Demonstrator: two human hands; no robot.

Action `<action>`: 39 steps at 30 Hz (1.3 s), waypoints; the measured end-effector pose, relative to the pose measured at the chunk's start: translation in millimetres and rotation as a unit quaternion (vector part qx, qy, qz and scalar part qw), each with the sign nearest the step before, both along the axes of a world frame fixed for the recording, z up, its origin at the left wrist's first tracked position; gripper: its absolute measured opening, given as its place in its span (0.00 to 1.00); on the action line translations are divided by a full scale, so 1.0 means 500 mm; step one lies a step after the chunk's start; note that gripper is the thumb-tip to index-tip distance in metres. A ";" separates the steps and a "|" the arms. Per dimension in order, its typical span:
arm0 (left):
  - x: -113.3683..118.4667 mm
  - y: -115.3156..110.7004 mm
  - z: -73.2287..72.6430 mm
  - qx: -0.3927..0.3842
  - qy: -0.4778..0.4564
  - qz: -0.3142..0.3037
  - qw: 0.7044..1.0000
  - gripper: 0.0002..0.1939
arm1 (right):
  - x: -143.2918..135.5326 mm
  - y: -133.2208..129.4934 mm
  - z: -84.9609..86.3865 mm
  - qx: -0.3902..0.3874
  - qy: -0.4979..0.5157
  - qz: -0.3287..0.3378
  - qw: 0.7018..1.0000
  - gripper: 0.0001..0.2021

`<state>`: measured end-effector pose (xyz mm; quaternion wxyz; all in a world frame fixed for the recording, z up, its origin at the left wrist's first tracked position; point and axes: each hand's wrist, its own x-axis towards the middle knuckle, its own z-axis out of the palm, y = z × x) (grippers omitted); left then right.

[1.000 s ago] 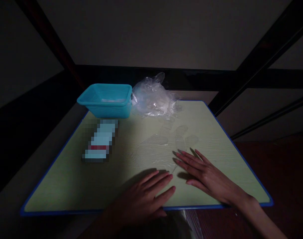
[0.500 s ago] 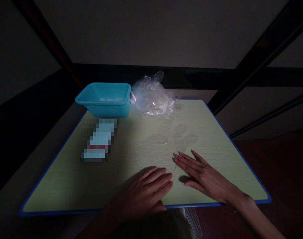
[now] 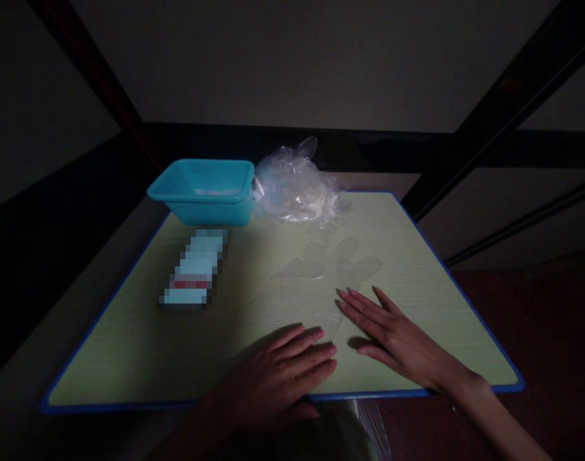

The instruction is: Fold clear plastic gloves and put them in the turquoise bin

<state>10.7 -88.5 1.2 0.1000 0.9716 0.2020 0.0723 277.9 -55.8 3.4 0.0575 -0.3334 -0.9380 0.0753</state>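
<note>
A clear, thin plastic glove (image 3: pixel 299 270) lies spread out on the table, its finger shapes pointing away from me and to the right. My left hand (image 3: pixel 289 371) rests palm down at the table's front edge, by the near end of the glove, fingers extended. To its right, my right hand (image 3: pixel 393 333) lies flat with fingers stretched, its fingertips at the glove's right side. Neither hand grasps anything. Whether the fingers press on the film or on bare tabletop is hard to see.
The pale wooden table (image 3: pixel 129 358) has a blue rim. At the back left stands a turquoise plastic basin (image 3: pixel 210 208), with a crumpled clear plastic bag (image 3: pixel 295 186) beside it. A phone-like, pixelated object (image 3: pixel 193 269) lies in front of the basin. A wall rises behind.
Both hands have barely shifted; the left fingertips are slightly lower and further right. The whole view has moved a touch. The glove lies in the same place.
</note>
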 end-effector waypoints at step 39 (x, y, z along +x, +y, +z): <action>-0.060 0.069 -0.008 -0.014 -0.075 0.041 0.996 0.42 | -0.014 -0.102 0.014 -0.102 0.469 -0.184 0.858 0.11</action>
